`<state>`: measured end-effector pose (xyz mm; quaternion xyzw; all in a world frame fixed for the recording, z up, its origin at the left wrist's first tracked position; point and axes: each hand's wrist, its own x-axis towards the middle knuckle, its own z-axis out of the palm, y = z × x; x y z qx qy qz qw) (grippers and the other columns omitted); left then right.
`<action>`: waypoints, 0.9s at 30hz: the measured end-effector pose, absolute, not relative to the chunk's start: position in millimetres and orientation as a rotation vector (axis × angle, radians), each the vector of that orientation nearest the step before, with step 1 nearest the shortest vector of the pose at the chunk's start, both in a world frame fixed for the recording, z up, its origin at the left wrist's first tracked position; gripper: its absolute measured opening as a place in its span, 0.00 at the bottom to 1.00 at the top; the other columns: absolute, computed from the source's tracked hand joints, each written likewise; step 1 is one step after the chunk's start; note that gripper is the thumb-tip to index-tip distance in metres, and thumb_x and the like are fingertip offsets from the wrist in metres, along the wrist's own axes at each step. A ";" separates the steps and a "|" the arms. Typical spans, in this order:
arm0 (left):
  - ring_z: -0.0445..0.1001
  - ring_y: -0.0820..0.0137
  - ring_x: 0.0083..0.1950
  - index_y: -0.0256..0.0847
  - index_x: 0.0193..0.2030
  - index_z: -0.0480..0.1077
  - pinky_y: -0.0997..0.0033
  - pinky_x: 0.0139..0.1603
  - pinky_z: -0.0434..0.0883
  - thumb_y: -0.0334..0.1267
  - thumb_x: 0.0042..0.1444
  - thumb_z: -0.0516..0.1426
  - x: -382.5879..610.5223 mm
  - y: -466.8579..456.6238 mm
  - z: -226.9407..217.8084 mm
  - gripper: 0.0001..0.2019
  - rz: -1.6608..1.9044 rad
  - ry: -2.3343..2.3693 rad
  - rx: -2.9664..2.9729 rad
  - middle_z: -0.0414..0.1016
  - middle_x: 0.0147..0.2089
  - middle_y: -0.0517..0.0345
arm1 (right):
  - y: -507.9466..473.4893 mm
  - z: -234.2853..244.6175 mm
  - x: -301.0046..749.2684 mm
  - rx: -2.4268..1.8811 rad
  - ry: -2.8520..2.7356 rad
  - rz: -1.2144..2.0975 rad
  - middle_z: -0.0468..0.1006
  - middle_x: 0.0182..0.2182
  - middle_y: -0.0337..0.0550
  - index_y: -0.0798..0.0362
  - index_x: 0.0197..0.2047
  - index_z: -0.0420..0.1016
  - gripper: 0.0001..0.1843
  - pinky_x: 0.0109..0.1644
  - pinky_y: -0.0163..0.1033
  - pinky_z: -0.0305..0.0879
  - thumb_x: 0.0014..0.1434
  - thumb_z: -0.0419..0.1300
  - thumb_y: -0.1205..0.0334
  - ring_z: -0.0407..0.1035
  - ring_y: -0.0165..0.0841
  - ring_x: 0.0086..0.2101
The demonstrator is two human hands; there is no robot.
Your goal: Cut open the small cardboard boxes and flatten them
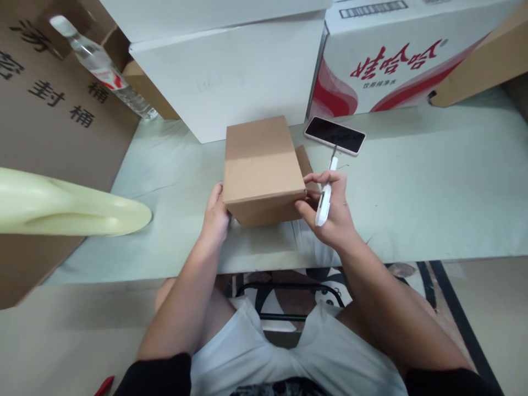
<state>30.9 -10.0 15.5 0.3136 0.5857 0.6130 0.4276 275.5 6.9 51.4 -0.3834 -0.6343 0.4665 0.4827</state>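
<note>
A small brown cardboard box (262,162) is held tilted over the green-covered table, with a flap (304,165) sticking out on its right side. My left hand (215,215) grips the box at its lower left edge; some of its fingers are hidden behind the cardboard. In my right hand (336,212) is a white utility knife (324,203), its blade out and pointing away from me toward the phone. The thumb and fingers of that same hand also touch the box's near right corner.
A phone (335,135) lies just beyond my right hand. White cartons (235,77) and a red-and-white carton (383,71) line the back. At the left are a water bottle (103,69), a large brown carton (45,126) and a pale yellow rounded object (74,203).
</note>
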 end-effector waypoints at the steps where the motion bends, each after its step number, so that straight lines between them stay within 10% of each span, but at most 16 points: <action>1: 0.79 0.62 0.43 0.43 0.41 0.76 0.68 0.38 0.74 0.54 0.51 0.69 31.4 -9.8 16.8 0.19 1.544 1.432 0.763 0.80 0.37 0.56 | 6.6 51.8 275.2 -0.942 -1.529 1.143 0.67 0.50 0.40 0.41 0.48 0.49 0.25 0.45 0.43 0.73 0.57 0.63 0.61 0.71 0.29 0.39; 20: 0.72 0.71 0.31 0.44 0.38 0.77 0.72 0.31 0.71 0.31 0.38 0.66 30.6 -15.9 44.4 0.17 1.468 1.129 0.821 0.73 0.31 0.61 | 6.3 62.7 284.0 -1.120 -1.507 1.195 0.64 0.37 0.34 0.43 0.46 0.53 0.23 0.34 0.39 0.61 0.55 0.64 0.55 0.61 0.28 0.29; 27: 0.78 0.67 0.41 0.46 0.43 0.77 0.74 0.34 0.72 0.33 0.38 0.68 27.2 -14.4 42.0 0.21 1.544 1.221 0.775 0.81 0.45 0.56 | 5.2 63.6 282.1 -1.206 -1.540 1.207 0.66 0.37 0.33 0.43 0.46 0.54 0.25 0.36 0.40 0.62 0.52 0.65 0.52 0.62 0.29 0.30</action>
